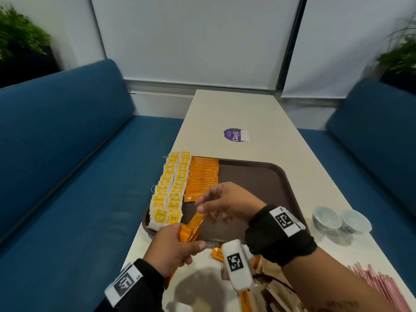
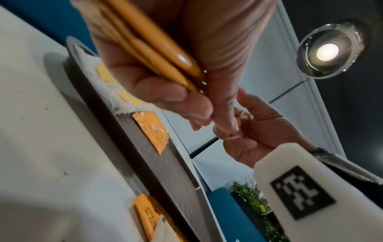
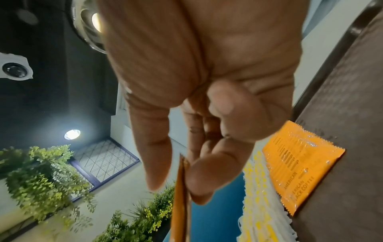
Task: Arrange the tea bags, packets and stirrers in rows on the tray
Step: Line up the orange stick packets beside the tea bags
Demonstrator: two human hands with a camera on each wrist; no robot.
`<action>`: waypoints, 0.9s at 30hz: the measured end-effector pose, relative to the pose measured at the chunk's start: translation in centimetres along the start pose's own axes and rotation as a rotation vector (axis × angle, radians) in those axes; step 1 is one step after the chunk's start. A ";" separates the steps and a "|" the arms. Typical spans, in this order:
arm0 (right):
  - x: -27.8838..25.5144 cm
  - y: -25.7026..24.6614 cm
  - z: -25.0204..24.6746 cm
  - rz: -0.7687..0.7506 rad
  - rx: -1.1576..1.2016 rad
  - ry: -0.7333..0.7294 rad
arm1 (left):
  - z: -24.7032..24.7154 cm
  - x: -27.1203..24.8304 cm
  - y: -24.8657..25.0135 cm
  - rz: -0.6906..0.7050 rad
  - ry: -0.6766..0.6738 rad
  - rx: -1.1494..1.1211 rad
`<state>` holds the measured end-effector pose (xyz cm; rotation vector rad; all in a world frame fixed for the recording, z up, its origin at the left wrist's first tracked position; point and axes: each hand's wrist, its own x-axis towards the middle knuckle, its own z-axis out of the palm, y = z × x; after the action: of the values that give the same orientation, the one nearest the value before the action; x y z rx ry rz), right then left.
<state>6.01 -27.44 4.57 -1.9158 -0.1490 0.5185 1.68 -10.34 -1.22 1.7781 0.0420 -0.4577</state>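
Observation:
My left hand (image 1: 191, 248) grips a bundle of long orange coffee packets (image 1: 191, 226) above the near left corner of the brown tray (image 1: 258, 181). My right hand (image 1: 199, 204) pinches the top end of one packet of that bundle between thumb and forefinger; the right wrist view shows this packet (image 3: 180, 204) edge-on. Two rows of yellow tea bags (image 1: 171, 188) lie along the tray's left side, with a row of overlapping orange packets (image 1: 202, 176) beside them. In the left wrist view the bundle (image 2: 153, 49) crosses my palm.
Loose orange packets (image 1: 217, 253) and brown sticks (image 1: 276, 296) lie on the white table near me. Pink stirrers (image 1: 378, 282) lie at the near right. Two small cups (image 1: 326, 217) stand right of the tray. Blue benches flank the table.

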 end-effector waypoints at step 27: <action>3.8 1.8 -3.1 0.091 -0.442 0.189 | -2.2 2.0 -1.2 0.087 0.326 -0.191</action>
<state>10.52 -29.48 2.81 -2.4007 -0.0564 0.3821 3.81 -8.39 -2.64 1.6428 0.2288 -0.0942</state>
